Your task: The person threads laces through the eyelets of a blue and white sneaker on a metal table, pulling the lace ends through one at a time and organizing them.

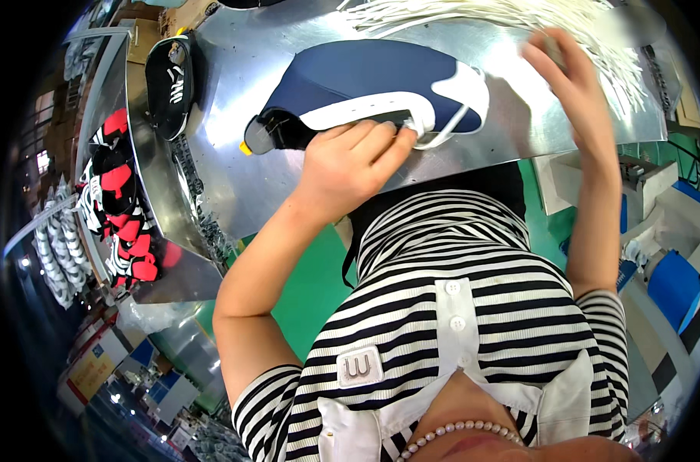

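A navy and white shoe upper [380, 92] lies on the shiny metal table [234, 154], and the left hand [348, 165] is closed on its near white edge. The right hand [569, 77] reaches far right into a bundle of thin white laces [511, 19], fingers curled, perhaps pinching one.

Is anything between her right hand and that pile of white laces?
Nothing visible. The right hand already rests at the edge of the white laces on the metal table, while the left hand holds the navy shoe upper.

Navy-white shoe upper [380, 88] on metal table [234, 177]
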The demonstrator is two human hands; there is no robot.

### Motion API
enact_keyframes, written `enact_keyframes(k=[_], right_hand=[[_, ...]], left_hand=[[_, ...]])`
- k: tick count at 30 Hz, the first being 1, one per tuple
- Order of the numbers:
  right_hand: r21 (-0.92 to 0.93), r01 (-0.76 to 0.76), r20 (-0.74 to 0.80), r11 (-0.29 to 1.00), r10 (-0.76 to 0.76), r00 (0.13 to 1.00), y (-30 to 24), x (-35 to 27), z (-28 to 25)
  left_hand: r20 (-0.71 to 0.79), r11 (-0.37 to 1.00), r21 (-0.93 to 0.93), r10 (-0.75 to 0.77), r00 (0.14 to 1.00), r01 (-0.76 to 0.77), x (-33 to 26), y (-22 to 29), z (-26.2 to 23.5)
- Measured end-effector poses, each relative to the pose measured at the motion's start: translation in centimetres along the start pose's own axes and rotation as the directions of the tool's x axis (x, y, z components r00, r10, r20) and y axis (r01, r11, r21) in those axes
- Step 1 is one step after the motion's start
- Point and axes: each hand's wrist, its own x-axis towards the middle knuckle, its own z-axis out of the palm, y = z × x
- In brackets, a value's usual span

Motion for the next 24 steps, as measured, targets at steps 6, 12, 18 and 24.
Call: enact_keyframes(k=[6,12,18,24], right_hand=[[0.148,-0.121,0.286,0.982,0.075,0.955,0.1,2.0,4.6],[0.013,-0.046,0.322,0.999,0.04,0.946,-1.4,0.0,6.1],[-0.07,-0.029,0.161,0.997,0.04,0.986,-1.2,-0.1,7.3],[0.11,-0.23,0.21,0.967,0.203,0.956,-0.1,0.3,6.9]], left_hand=[[0.278,0.903,-0.07,-0.389,0.878,0.423,1.9,-1.6,-1.9],[0.729,0.367,-0.409,-0.42,0.541,0.836,1.2,-5.3,-1.4],[0.734,0.252,-0.41,-0.479,0.481,0.877,2.3,-4.6,0.2],[0.49,0.195,-0.59,-0.684,0.54,0.783,1.5,-4.4,1.4]])
